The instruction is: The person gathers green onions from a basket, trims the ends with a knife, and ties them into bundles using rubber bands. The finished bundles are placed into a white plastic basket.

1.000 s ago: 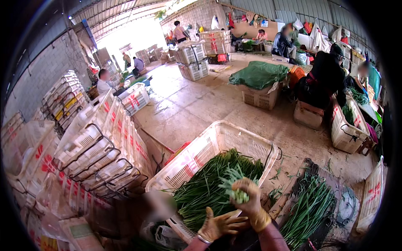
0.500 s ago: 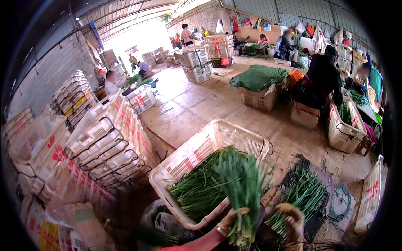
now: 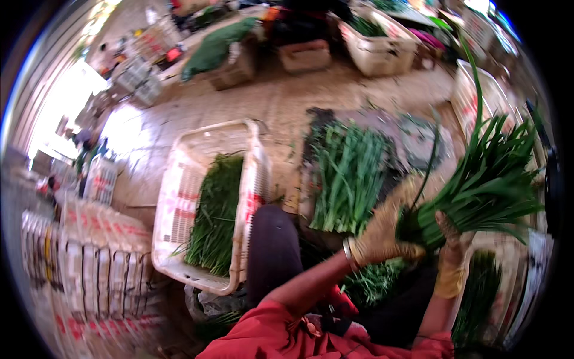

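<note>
A bunch of chives (image 3: 478, 185) with long, flat green leaves is held over my lap at the right, its leaves pointing up and to the right. My left hand (image 3: 388, 230), in a yellowish glove, is closed round the stem end. My right hand (image 3: 454, 251), gloved too, grips the bunch from its near right side; some of its fingers are hidden. A loose pile of chives (image 3: 350, 173) lies on a dark mat just beyond my left hand. More chives (image 3: 218, 215) fill part of a white plastic crate (image 3: 164, 233) to the left.
Loose greens (image 3: 373, 281) lie below my hands, and another crate with chives (image 3: 478, 293) stands at my right. Stacked crates (image 3: 104, 257) are at the left. Across the floor are a green-covered crate (image 3: 221, 45), a seated person (image 3: 305, 24) and a crate of greens (image 3: 382, 45).
The view has swung right and down. The bunch has gone from upright beside the crate to tilted right over my lap. My right hand, apart from it before, now grips it.
</note>
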A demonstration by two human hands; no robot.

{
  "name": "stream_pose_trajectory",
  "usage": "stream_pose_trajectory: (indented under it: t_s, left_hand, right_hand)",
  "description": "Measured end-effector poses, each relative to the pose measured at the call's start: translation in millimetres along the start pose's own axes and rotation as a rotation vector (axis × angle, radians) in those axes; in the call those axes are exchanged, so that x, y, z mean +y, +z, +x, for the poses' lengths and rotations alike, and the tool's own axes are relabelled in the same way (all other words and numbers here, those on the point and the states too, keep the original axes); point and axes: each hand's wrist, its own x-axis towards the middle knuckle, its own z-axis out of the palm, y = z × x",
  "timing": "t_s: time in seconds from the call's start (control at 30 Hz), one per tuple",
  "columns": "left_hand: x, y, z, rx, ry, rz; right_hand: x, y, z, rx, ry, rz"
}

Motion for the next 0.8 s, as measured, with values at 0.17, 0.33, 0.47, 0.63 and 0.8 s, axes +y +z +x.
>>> stream_pose_trajectory:
  t_s: [0.17, 0.33, 0.47, 0.63, 0.8]
  left_hand:
    - [-13.0, 19.1, 71.8, -0.117, 0.046, -0.383]
    - [-156.6, 56.3, 21.2, -0.391, -0.57, -0.789]
    - [-118.5, 73.7, 4.3, -0.099, -0.717, -1.348]
    - [-107.8, 118.3, 1.9, 0.081, -0.608, -0.943]
    - [-116.8, 120.0, 68.3, 0.22, -0.262, -0.308]
  right_hand:
    - [-35.7, 34.0, 23.2, -0.173, -0.109, -0.471]
    - [43.9, -2.6, 31.9, -0.237, 0.193, 0.095]
    - [7.0, 39.2, 36.8, -0.101, 0.15, 0.204]
    - [-14.4, 57.4, 44.6, -0.03, 0.046, 0.248]
    - [-24.8, 44.2, 65.8, -0.057, -0.12, 0.142]
